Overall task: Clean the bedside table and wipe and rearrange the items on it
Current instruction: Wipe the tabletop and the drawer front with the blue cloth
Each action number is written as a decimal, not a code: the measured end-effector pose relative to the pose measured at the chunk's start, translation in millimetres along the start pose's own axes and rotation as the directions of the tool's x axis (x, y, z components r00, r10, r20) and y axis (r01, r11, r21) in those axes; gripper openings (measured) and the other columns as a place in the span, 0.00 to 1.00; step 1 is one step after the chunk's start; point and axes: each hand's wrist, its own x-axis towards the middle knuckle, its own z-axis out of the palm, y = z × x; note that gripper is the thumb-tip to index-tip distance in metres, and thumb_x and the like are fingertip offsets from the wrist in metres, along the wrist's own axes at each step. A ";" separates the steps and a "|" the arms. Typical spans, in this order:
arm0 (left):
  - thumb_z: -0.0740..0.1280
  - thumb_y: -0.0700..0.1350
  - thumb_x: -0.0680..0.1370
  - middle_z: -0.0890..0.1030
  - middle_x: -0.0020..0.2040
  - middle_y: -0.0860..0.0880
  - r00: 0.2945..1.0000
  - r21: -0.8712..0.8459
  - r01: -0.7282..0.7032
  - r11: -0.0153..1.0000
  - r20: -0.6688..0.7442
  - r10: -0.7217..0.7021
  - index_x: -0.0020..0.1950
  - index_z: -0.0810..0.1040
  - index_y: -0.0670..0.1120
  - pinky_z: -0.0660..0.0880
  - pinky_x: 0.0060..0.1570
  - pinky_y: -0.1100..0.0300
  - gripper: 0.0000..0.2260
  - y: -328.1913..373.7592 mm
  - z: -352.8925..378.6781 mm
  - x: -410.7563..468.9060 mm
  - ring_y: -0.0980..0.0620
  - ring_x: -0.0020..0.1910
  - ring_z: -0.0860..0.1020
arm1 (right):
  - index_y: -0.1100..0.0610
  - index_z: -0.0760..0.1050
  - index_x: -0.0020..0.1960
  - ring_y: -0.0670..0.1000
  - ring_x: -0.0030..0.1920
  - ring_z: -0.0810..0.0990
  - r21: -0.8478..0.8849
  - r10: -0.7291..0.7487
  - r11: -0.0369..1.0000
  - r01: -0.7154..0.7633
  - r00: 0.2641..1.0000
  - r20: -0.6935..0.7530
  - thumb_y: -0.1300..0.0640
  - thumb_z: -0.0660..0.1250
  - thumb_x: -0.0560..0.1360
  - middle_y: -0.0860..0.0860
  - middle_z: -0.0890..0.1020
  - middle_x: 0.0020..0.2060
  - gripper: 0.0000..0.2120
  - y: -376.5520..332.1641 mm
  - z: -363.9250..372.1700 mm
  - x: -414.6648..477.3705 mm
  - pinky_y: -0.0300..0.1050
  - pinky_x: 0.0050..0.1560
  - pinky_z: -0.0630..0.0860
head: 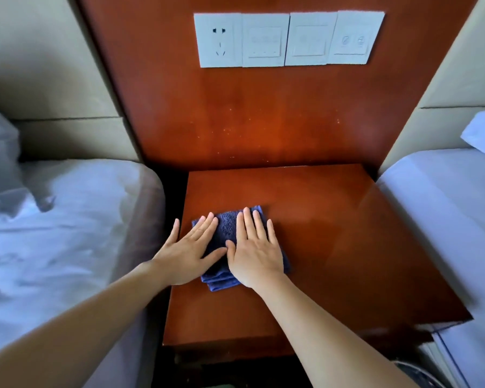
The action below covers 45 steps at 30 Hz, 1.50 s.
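from left to right: a white bed [53, 219], then our left hand [188, 250] and right hand [256, 252] lying flat, fingers [247, 219] straight and released, pressing a folded blue cloth [227, 228] on the left front part of the wooden surface [333, 233]. we judge the cloth soft, light and limp, so it is best driven under flat palms or pinched at its stacked edges. at right lies a second bed [445, 219].

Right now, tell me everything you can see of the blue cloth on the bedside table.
The blue cloth is a dark blue, terry-like towel with a woven pattern, folded into several layers that show at its near edge. It lies flat on the left half of the glossy wooden bedside table, close to its left edge. The left hand and right hand press on it side by side, fingers straight, covering most of it.
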 end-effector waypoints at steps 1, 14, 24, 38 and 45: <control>0.36 0.72 0.71 0.37 0.79 0.58 0.999 -0.035 0.031 0.999 -0.020 -0.032 0.80 0.37 0.52 0.33 0.75 0.46 0.41 2.8 3.2 0.0 0.62 0.76 0.36 | 0.57 0.37 0.79 0.54 0.78 0.37 -0.006 -0.002 1.000 0.002 1.000 0.005 0.43 0.40 0.83 0.54 0.39 0.79 0.31 -1.8 0.7 0.6 0.55 0.77 0.36; 0.39 0.71 0.75 0.36 0.79 0.56 1.000 0.159 -0.021 0.987 0.012 0.019 0.79 0.33 0.52 0.32 0.74 0.42 0.39 -29.2 -25.2 92.4 0.59 0.77 0.36 | 0.55 0.37 0.80 0.49 0.78 0.38 -0.008 -0.162 0.987 0.163 0.984 0.079 0.45 0.41 0.84 0.50 0.40 0.79 0.29 50.5 -15.4 79.1 0.51 0.78 0.39; 0.36 0.70 0.75 0.39 0.80 0.52 0.996 0.340 0.084 0.937 -0.011 -0.085 0.79 0.35 0.48 0.34 0.75 0.43 0.39 -27.5 -43.1 175.6 0.54 0.79 0.41 | 0.53 0.39 0.80 0.48 0.78 0.38 0.013 -0.114 0.993 0.113 0.991 0.074 0.44 0.41 0.84 0.48 0.41 0.79 0.28 76.5 -15.8 163.9 0.52 0.77 0.38; 0.42 0.72 0.76 0.40 0.80 0.52 0.980 0.163 -0.199 0.966 0.001 0.201 0.80 0.38 0.49 0.33 0.74 0.40 0.40 159.9 -22.9 228.8 0.54 0.79 0.39 | 0.50 0.40 0.80 0.45 0.78 0.40 0.012 0.144 0.989 -0.145 0.986 0.082 0.43 0.41 0.84 0.45 0.43 0.79 0.28 262.6 -43.2 83.9 0.52 0.78 0.40; 0.42 0.73 0.76 0.41 0.81 0.53 0.971 0.209 -0.238 0.949 0.015 0.241 0.80 0.38 0.49 0.33 0.74 0.39 0.41 174.0 -23.1 233.1 0.54 0.79 0.40 | 0.50 0.39 0.80 0.46 0.78 0.38 -0.012 0.201 0.979 -0.201 0.975 0.095 0.44 0.40 0.84 0.46 0.41 0.79 0.27 273.9 -47.7 71.7 0.54 0.77 0.39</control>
